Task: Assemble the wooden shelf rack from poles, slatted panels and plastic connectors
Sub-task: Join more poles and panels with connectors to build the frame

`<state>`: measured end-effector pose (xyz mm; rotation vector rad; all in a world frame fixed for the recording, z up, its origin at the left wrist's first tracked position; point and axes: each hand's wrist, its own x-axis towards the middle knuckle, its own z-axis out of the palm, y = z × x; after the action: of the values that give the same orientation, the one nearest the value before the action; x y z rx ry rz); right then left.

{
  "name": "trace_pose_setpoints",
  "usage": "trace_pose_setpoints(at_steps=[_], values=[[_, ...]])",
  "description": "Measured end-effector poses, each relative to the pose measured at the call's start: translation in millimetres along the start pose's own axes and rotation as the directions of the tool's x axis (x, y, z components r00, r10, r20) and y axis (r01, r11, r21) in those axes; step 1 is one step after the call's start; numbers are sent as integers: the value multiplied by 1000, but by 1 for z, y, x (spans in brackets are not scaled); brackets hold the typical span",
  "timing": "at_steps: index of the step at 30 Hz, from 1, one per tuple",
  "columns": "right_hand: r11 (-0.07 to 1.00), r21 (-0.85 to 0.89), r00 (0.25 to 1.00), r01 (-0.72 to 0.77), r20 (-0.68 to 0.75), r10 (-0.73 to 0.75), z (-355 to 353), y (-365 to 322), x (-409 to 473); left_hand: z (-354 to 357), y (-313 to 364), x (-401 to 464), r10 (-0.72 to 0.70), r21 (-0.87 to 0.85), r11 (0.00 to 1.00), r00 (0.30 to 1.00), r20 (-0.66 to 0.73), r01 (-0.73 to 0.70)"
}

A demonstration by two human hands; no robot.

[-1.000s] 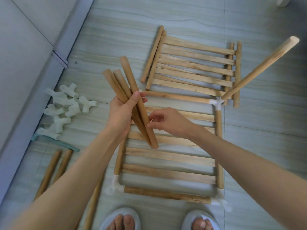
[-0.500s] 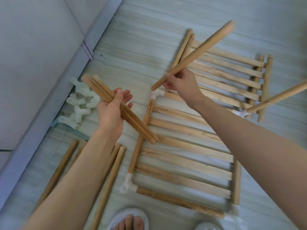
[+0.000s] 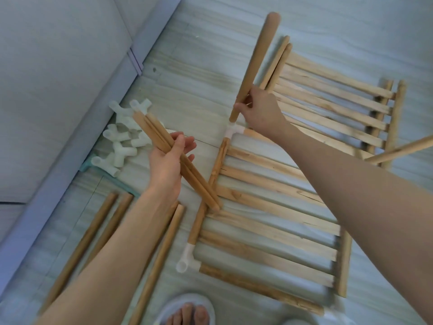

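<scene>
A slatted wooden panel (image 3: 269,221) framed by poles and white plastic connectors lies on the floor in front of me. My right hand (image 3: 260,109) grips a single pole (image 3: 255,62) near its lower end, held almost upright with its tip at the far-left corner connector (image 3: 232,131). My left hand (image 3: 168,165) holds a bundle of short poles (image 3: 173,158) slanting across the panel's left edge. Another pole (image 3: 403,148) stands slanted from the far-right corner. The near-left connector (image 3: 186,261) has an open socket.
A second slatted panel (image 3: 332,95) lies beyond the first. A heap of white connectors (image 3: 121,137) sits by a grey sofa (image 3: 46,90) at left. Several loose poles (image 3: 98,235) lie on the floor at lower left. My slippered feet (image 3: 187,313) are at the bottom edge.
My right hand took one pole from the bundle, swung it upright and brought its lower end down to the far-left corner connector. The view shifted left; my left hand keeps the remaining poles.
</scene>
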<state>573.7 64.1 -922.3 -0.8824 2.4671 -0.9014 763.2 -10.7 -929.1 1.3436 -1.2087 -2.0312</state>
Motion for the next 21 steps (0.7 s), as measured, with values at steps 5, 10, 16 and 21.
trace_pose_setpoints(at_steps=[5, 10, 16, 21], values=[[996, -81, 999, 40, -9, -40, 12, 2, 6, -5, -8, 0, 4, 1, 1000, 1000, 31, -4], [999, -48, 1000, 11, -16, -11, 18, 3, 3, -1, -8, 2, 24, 27, 999, 998, 56, -25], [971, 163, 983, -175, 79, 164, 24, 14, -19, 5, -6, -4, 46, 54, 997, 995, 85, -50], [981, 60, 925, -184, 349, 152, 18, 21, -75, 8, 1, -22, 62, 33, 997, 989, 137, -67]])
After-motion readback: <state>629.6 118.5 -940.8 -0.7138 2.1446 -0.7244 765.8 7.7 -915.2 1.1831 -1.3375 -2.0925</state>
